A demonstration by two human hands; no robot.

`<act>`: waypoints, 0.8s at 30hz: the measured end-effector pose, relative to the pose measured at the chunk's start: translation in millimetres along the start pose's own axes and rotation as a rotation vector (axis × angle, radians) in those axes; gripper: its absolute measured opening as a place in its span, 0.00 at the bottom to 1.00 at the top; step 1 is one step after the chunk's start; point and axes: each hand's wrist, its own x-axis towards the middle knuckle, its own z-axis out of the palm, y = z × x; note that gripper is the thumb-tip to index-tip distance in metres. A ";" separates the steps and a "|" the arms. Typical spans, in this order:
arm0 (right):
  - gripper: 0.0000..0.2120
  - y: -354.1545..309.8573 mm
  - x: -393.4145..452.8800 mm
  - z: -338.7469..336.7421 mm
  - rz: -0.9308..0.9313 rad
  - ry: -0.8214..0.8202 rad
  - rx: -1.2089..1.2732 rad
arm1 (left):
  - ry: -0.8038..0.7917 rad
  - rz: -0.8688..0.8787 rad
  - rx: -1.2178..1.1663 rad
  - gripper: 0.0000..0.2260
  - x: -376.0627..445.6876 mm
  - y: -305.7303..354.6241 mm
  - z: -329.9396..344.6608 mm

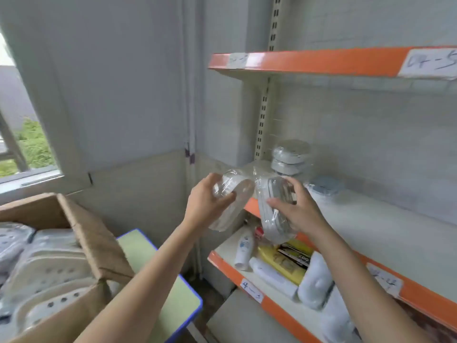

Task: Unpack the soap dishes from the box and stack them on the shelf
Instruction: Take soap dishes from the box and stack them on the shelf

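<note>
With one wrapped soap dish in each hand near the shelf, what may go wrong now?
1. The left hand and right hand each grip a soap dish in slick plastic wrap; one may slip.
2. The stack on the shelf looks uneven; adding more may topple it.

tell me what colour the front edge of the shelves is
Orange, on each shelf front edge, with white handwritten labels stuck on. The head view shows it.
</note>
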 end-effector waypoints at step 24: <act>0.31 142.9 -10.3 -153.1 0.396 0.214 -0.675 | -0.461 0.610 0.268 0.26 26.0 71.5 230.9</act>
